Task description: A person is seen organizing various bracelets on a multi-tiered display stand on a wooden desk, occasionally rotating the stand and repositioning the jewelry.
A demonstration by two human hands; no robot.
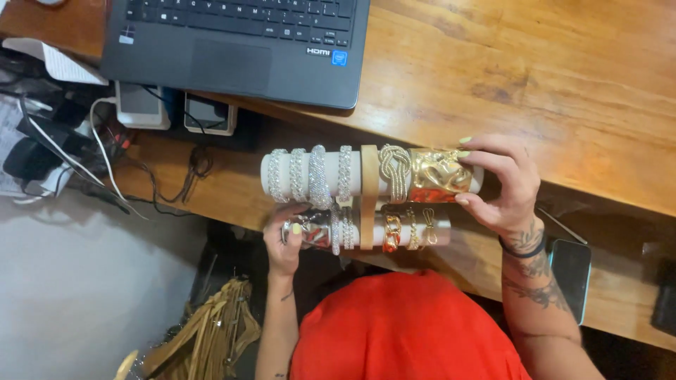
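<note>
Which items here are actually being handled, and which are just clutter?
In hand:
left hand
right hand
two-tier white roll bracelet stand
wide crumpled gold cuff
shiny silver cuff

Lying about:
black laptop
dark phone
tangled cables
wooden hangers

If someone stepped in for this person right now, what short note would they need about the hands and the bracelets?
Left hand: grips the silver end of the lower roll of the bracelet display stand.
Right hand: fingers on the wide gold cuff on the upper roll.
The stand is held at the edge of the wooden desk, beside the laptop.
Done: both rolls carry silver bracelets on one side, gold on the other.
Left: cannot tell; the cuff is in hand.
</note>
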